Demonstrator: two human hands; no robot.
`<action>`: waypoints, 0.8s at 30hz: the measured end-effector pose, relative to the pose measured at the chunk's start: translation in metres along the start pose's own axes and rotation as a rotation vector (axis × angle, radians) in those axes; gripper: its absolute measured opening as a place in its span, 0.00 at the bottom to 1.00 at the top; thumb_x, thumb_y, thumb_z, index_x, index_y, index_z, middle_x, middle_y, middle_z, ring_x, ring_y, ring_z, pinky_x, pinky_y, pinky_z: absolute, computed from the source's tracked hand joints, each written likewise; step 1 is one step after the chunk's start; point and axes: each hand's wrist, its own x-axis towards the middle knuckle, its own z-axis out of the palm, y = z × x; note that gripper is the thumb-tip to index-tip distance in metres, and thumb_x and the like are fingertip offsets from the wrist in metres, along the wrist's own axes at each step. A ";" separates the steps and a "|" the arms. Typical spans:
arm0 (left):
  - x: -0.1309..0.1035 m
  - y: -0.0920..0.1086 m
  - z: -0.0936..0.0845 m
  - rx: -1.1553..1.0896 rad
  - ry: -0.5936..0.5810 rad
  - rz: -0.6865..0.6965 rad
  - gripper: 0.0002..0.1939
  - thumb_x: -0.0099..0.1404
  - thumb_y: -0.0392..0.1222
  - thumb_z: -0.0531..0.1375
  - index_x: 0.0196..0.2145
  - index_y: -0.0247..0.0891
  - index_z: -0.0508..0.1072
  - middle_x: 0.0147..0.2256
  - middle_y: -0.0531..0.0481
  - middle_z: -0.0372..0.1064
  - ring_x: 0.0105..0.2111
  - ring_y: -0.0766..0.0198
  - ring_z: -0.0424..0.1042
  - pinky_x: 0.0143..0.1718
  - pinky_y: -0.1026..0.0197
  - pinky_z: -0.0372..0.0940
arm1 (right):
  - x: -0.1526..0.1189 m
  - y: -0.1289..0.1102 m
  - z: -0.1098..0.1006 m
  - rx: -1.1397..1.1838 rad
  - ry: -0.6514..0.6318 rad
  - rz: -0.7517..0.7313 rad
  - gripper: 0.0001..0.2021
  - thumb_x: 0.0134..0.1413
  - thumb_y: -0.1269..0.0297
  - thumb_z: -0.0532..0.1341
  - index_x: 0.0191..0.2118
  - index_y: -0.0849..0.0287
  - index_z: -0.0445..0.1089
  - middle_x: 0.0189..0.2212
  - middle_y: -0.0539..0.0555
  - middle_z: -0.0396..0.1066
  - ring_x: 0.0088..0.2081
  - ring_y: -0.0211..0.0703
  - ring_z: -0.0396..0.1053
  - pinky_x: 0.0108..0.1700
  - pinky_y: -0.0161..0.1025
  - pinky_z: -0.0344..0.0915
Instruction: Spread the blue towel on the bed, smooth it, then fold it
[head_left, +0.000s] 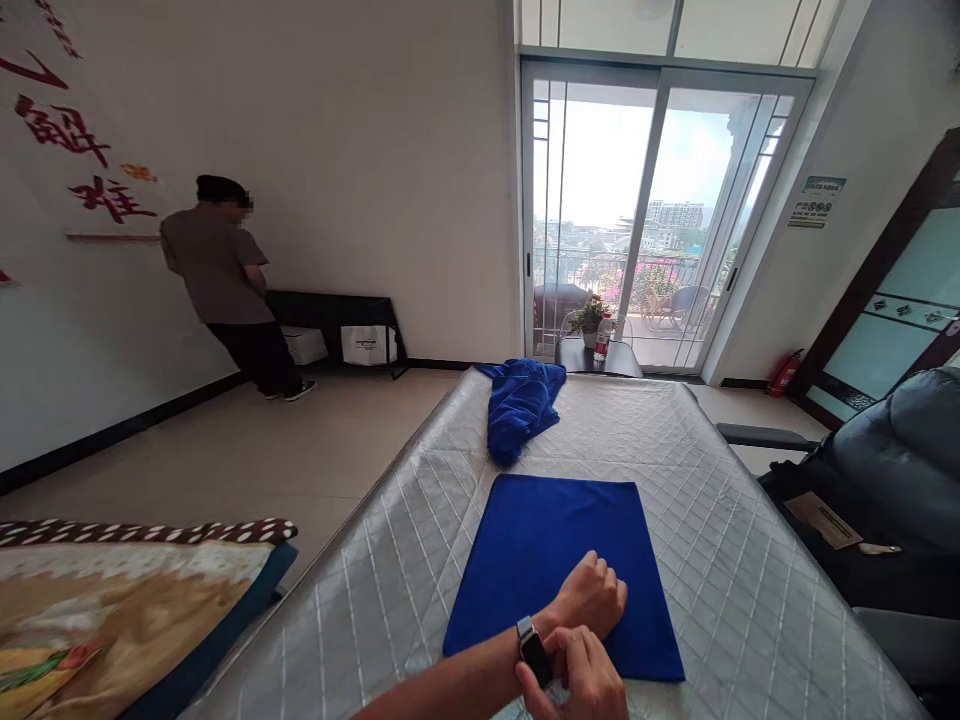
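Across my left wrist lies a smartwatch (535, 655) with a dark face and a pale band. My left hand (589, 597) is curled into a loose fist above the blue cloth, with nothing visible in it. My right hand (581, 680) is at the watch, its thumb and a finger on either side of the case. Beneath both hands the blue cloth (559, 530) is spread flat as a rough square. Farther up the table, a second blue cloth (521, 405) sits crumpled in a heap.
A silver quilted cover (375, 600) drapes the table. At lower left is a patterned cloth-covered surface (187, 590). A person (225, 280) stands by the left wall near a black shelf (330, 310). On the right is a black chair (900, 480); a bottle (602, 338) stands beyond the table.
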 end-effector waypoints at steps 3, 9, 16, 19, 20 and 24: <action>0.004 -0.005 -0.001 0.021 -0.007 0.005 0.10 0.70 0.34 0.52 0.35 0.34 0.73 0.30 0.41 0.74 0.32 0.56 0.73 0.34 0.54 0.60 | 0.003 0.001 0.005 0.017 0.021 0.039 0.13 0.60 0.49 0.62 0.32 0.52 0.67 0.22 0.49 0.67 0.24 0.43 0.68 0.28 0.38 0.67; 0.009 -0.011 -0.008 0.040 -0.020 0.008 0.10 0.69 0.36 0.54 0.32 0.34 0.72 0.29 0.43 0.74 0.30 0.57 0.74 0.33 0.56 0.61 | 0.011 -0.001 0.005 0.076 0.096 0.060 0.12 0.61 0.50 0.61 0.36 0.52 0.67 0.24 0.50 0.69 0.25 0.42 0.69 0.29 0.38 0.69; 0.010 -0.011 -0.011 0.003 -0.045 -0.024 0.11 0.70 0.38 0.53 0.33 0.34 0.73 0.29 0.42 0.75 0.31 0.58 0.75 0.35 0.56 0.62 | 0.009 0.001 0.004 0.100 0.064 0.079 0.13 0.58 0.49 0.64 0.36 0.52 0.69 0.25 0.50 0.68 0.25 0.43 0.69 0.29 0.39 0.70; 0.012 -0.011 -0.009 -0.012 -0.058 -0.038 0.10 0.70 0.39 0.54 0.35 0.33 0.73 0.31 0.41 0.76 0.32 0.57 0.76 0.36 0.56 0.63 | 0.007 0.001 0.006 0.134 0.064 0.075 0.15 0.58 0.46 0.64 0.39 0.52 0.69 0.27 0.52 0.70 0.28 0.44 0.70 0.30 0.39 0.72; 0.012 -0.011 -0.008 -0.016 -0.063 -0.042 0.10 0.70 0.39 0.54 0.35 0.33 0.73 0.31 0.41 0.76 0.33 0.57 0.76 0.36 0.56 0.63 | 0.007 0.002 0.005 0.151 0.066 0.070 0.16 0.58 0.46 0.63 0.40 0.53 0.69 0.27 0.52 0.70 0.28 0.45 0.70 0.30 0.40 0.72; 0.012 -0.012 -0.007 -0.026 -0.095 -0.055 0.10 0.71 0.41 0.55 0.36 0.34 0.73 0.32 0.42 0.77 0.33 0.57 0.76 0.36 0.56 0.63 | 0.012 0.022 -0.011 0.148 0.027 0.050 0.13 0.61 0.49 0.61 0.43 0.53 0.70 0.30 0.53 0.72 0.30 0.45 0.72 0.33 0.40 0.72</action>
